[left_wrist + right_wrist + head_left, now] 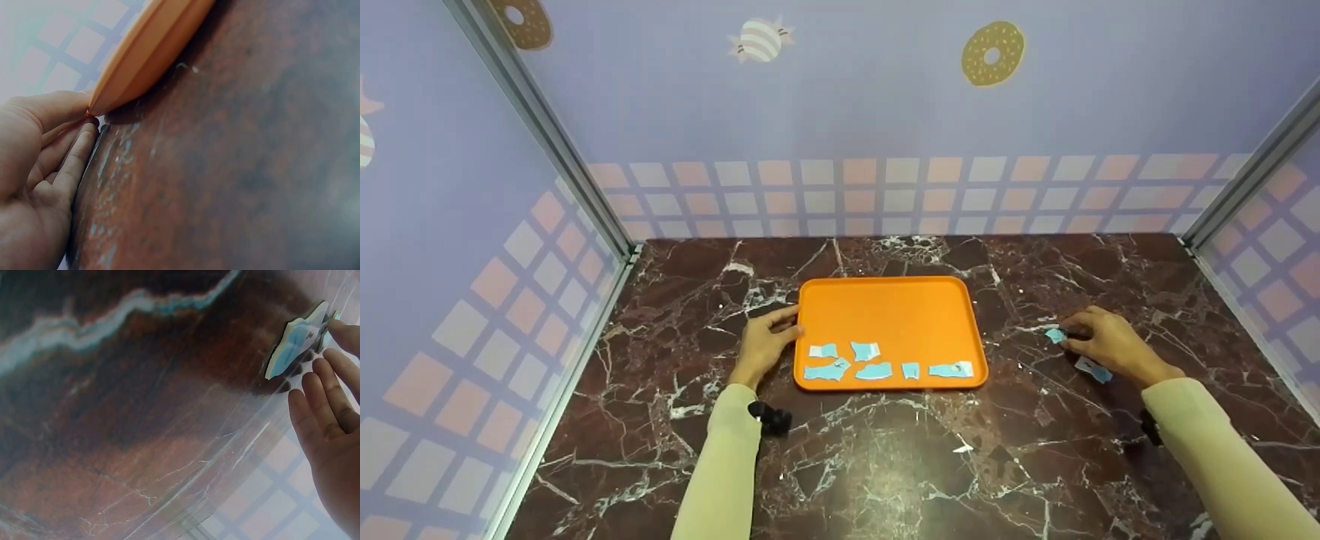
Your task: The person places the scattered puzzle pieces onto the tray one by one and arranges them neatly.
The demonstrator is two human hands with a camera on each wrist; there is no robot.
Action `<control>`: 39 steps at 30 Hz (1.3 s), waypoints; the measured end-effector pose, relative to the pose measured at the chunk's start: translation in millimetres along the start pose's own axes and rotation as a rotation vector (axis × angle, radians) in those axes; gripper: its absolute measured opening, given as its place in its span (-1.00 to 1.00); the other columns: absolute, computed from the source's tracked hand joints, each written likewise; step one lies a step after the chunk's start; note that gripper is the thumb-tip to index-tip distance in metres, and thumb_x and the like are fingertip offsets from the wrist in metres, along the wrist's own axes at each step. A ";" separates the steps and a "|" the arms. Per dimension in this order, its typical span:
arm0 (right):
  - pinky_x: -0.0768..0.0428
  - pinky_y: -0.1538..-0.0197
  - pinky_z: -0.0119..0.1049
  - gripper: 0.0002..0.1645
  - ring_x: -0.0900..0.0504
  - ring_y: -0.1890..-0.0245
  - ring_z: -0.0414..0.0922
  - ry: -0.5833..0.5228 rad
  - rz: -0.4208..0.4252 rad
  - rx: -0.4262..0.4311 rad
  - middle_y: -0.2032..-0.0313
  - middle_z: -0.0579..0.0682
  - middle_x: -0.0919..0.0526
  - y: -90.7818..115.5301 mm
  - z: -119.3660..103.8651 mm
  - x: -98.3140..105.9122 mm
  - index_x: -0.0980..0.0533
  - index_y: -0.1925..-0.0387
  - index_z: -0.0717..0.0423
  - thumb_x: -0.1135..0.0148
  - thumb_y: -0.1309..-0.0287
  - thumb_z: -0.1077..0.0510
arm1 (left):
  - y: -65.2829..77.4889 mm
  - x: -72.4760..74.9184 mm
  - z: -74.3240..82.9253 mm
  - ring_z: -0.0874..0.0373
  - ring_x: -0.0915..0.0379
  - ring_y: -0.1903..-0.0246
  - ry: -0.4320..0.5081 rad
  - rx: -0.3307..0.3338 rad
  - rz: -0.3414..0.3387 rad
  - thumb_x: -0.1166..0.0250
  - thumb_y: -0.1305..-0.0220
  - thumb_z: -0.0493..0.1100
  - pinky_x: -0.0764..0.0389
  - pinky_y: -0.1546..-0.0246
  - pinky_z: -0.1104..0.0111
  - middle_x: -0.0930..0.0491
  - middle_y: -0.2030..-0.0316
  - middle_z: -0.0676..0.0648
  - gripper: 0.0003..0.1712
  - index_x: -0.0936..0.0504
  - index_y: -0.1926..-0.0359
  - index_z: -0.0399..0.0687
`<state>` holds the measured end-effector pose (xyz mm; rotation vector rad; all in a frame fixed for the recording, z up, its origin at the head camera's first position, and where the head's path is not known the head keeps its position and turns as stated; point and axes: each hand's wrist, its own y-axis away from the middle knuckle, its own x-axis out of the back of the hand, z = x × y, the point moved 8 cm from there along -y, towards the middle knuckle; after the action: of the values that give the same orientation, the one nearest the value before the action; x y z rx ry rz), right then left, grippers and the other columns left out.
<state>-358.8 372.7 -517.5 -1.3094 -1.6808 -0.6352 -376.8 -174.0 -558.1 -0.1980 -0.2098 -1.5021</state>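
Note:
My left hand (765,346) grips the left rim of an orange tray (896,315), thumb on the rim and fingers under it; the left wrist view shows the tray edge (152,56) between them. Torn light-blue paper pieces lie along the tray's near side, among them a long one (826,369) and one with a white end (952,369). To the right of the tray, my right hand (1110,345) pinches a small blue torn piece (1055,335) close over the tabletop. Another blue-and-white torn piece (1093,369) lies under that hand, nearer to me in the right wrist view (295,343).
The tray rests on a dark red marbled tabletop (885,465). A small white scrap-like mark (963,444) shows in front of the tray. Lilac patterned panels (870,112) stand behind and at both sides, joined by metal corner posts (547,112).

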 end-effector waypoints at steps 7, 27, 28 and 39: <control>-0.68 0.19 0.02 -0.79 -0.71 0.27 0.09 0.010 -0.003 0.007 0.24 0.11 -0.62 -0.8 -1.0 0.1 -0.72 0.13 0.35 -0.52 -0.23 0.31 | 0.1 0.4 -1.2 -0.10 -0.61 -0.22 -0.010 0.008 -0.004 -0.47 -0.37 -0.34 -0.67 -0.19 0.18 -0.67 -0.22 -0.21 -0.52 -0.72 -0.29 -0.14; -0.67 0.24 -0.22 -0.79 -0.69 0.28 0.05 -0.004 0.009 -0.022 0.25 0.10 -0.64 -0.3 2.4 -1.4 -0.69 0.20 0.34 -0.53 -0.17 0.29 | 0.8 1.1 0.2 -0.10 -0.60 -0.23 -0.010 0.010 -0.008 -0.47 -0.36 -0.33 -0.66 -0.20 0.15 -0.67 -0.23 -0.21 -0.51 -0.72 -0.30 -0.14; -0.67 0.24 -0.22 -0.79 -0.68 0.27 0.04 -0.001 0.010 -0.020 0.25 0.09 -0.64 -0.2 2.6 -1.5 -0.69 0.20 0.33 -0.53 -0.17 0.29 | 0.7 1.0 0.3 -0.10 -0.60 -0.23 -0.012 0.009 -0.007 -0.47 -0.36 -0.33 -0.66 -0.20 0.15 -0.67 -0.22 -0.21 -0.51 -0.72 -0.30 -0.14; -0.66 0.27 -0.37 -0.78 -0.74 0.25 0.07 -0.069 0.019 -0.047 0.22 0.17 -0.72 -1.3 -0.2 -4.7 -0.67 0.15 0.35 -0.47 -0.18 0.33 | 0.6 0.7 -0.4 -0.11 -0.60 -0.22 -0.011 0.004 -0.004 -0.47 -0.36 -0.34 -0.66 -0.20 0.14 -0.67 -0.22 -0.22 -0.51 -0.72 -0.29 -0.15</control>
<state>-359.7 369.9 -521.3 -1.3929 -1.7166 -0.6279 -376.1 -174.8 -558.2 -0.2026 -0.2223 -1.5047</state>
